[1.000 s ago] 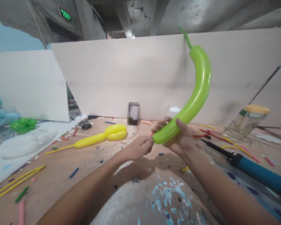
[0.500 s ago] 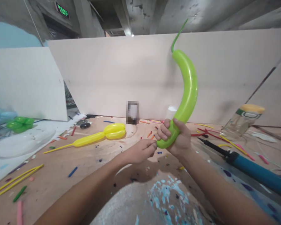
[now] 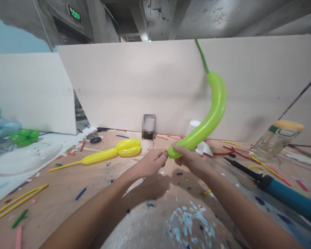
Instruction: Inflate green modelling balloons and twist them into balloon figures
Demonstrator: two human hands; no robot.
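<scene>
A long curved light-green modelling balloon (image 3: 215,107) rises from my hands, its thin uninflated tail pointing up. My left hand (image 3: 155,160) pinches the near end of it, where a knot would sit; the fingers hide that spot. Close beside, my right hand (image 3: 185,157) grips the balloon just above that end, thumb on top and fingers beneath. To the left on the table lies a yellow balloon (image 3: 101,155) twisted into two side-by-side loops, with a straight body and a thin tail.
At right lie a blue hand pump (image 3: 287,193) with a black nozzle and a tilted clear jar (image 3: 266,143) with a yellow lid. A white roll (image 3: 193,127) stands behind the green balloon. Balloon scraps litter the table (image 3: 93,211). A pale board (image 3: 119,86) closes off the back.
My right hand has slid down from around the green balloon's lower body to its end, beside my left hand. The balloon has tipped lower and to the right.
</scene>
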